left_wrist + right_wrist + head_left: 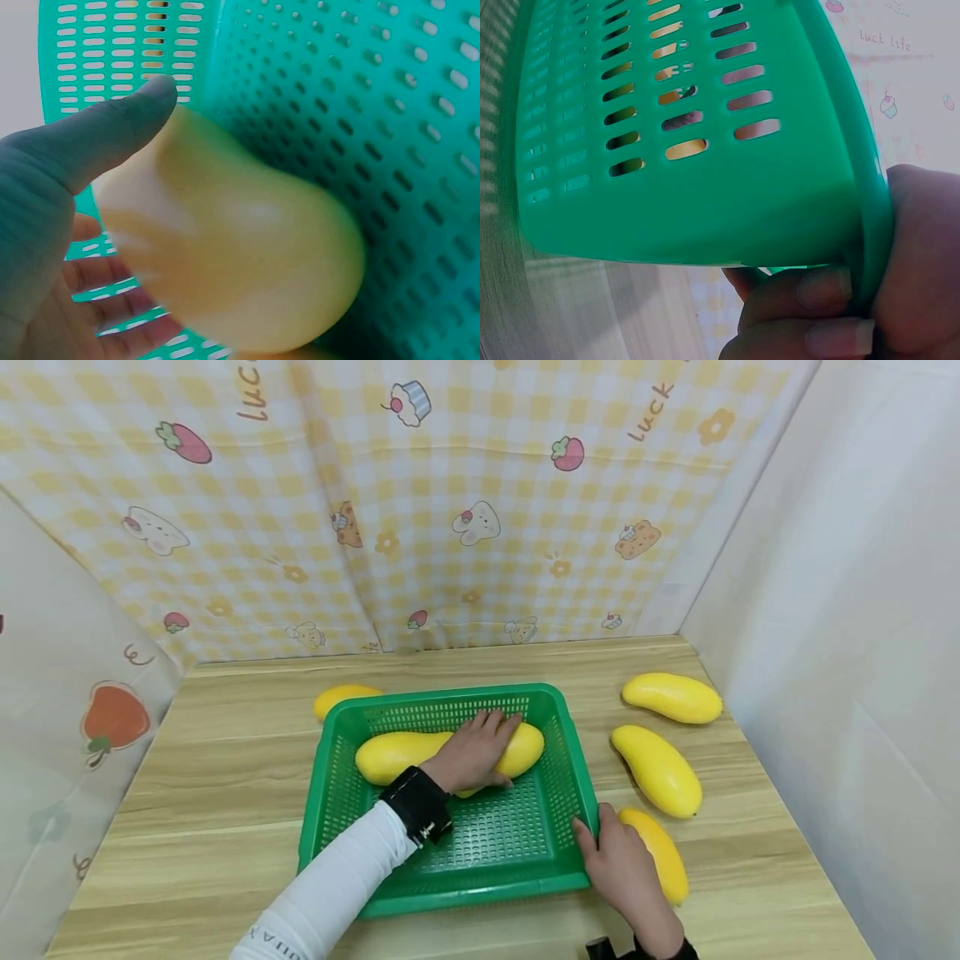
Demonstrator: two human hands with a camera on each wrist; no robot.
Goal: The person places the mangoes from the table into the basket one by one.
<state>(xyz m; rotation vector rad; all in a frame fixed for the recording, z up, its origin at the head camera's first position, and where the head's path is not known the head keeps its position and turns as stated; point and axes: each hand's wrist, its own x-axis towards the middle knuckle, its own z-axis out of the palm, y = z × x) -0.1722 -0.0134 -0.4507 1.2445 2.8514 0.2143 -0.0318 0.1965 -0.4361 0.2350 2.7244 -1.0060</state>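
Observation:
In the head view, a green plastic basket (450, 896) with slotted walls stands on the wooden table. Inside it, my left hand (472, 756) holds a plump yellow mango (525, 750) near the back right; the left wrist view has the thumb on one side of this mango (255, 240) and fingers on the other. Beside it in the basket lies another yellow mango (393, 756), partly covered by the hand. My right hand (626, 864) grips the basket's rim at the front right corner, its fingertips curled round the rim (870, 225) in the right wrist view.
Three more mangoes lie on the table right of the basket: one at the back (672, 697), one in the middle (658, 770), one beside the right hand (663, 860). Another mango (341, 697) shows behind the basket's back left corner. Fabric-covered walls enclose the table.

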